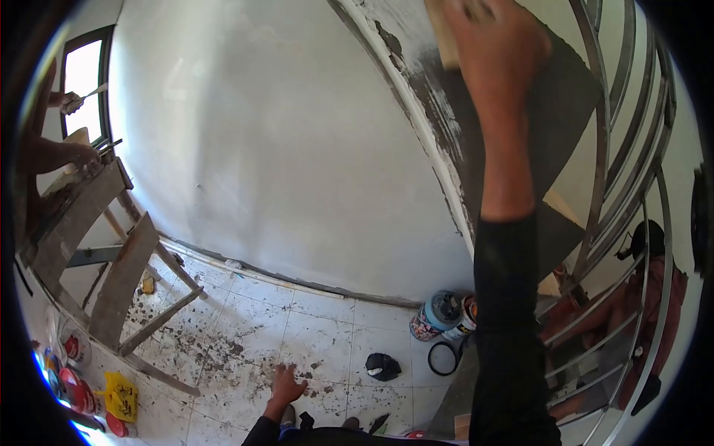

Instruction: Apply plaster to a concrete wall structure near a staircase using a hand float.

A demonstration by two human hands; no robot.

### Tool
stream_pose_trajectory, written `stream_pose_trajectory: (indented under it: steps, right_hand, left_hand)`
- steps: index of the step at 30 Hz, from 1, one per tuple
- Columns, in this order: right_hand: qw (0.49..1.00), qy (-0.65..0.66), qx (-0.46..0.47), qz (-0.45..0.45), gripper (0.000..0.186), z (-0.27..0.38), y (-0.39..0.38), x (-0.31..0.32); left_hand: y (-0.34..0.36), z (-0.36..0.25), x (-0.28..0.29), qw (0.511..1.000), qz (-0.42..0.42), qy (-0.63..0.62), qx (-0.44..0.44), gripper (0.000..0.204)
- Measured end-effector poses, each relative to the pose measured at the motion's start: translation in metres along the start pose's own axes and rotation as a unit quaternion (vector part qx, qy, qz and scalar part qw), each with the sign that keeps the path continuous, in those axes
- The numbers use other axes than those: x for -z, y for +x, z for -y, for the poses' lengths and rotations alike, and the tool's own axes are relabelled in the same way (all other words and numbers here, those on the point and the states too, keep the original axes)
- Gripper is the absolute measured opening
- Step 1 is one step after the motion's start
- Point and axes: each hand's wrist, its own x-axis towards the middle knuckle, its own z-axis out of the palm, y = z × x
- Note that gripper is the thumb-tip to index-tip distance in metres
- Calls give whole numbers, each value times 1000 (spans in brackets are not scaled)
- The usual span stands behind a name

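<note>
I see the right hand (494,48) raised high, fingers clamped on a wooden float (444,33) pressed against the grey wet plaster strip (476,141) beside the white wall (282,149). The left hand (285,386) hangs low over the tiled floor (312,342), fingers spread wide, holding nothing. Paint cans (445,316) stand at the wall foot, near a black ring (444,358). Another person's hand (71,102) works by the window (83,89), above wooden trestles (111,253).

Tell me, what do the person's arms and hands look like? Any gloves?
No gloves. Both hands are bare. The right arm wears a long black sleeve that stops short of the wrist, leaving the right hand uncovered. The left hand also comes out of a black sleeve.
</note>
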Motion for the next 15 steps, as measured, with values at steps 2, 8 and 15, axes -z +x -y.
stream_pose_trajectory:
  steps: [2, 8, 15]
  right_hand:
    - [1000, -14, 0, 17, 22, -24, -76, 30]
    - [996, -57, -72, 3, 14, -42, -140, 62]
    - [996, -62, -55, 44, 21, -14, -21, 11]
  left_hand:
    - [-11, 30, 25, 998, 15, -44, 34, 63]
    - [-22, 98, 74, 983, -33, -22, 179, 61]
    - [32, 44, 89, 987, -99, -94, 90, 51]
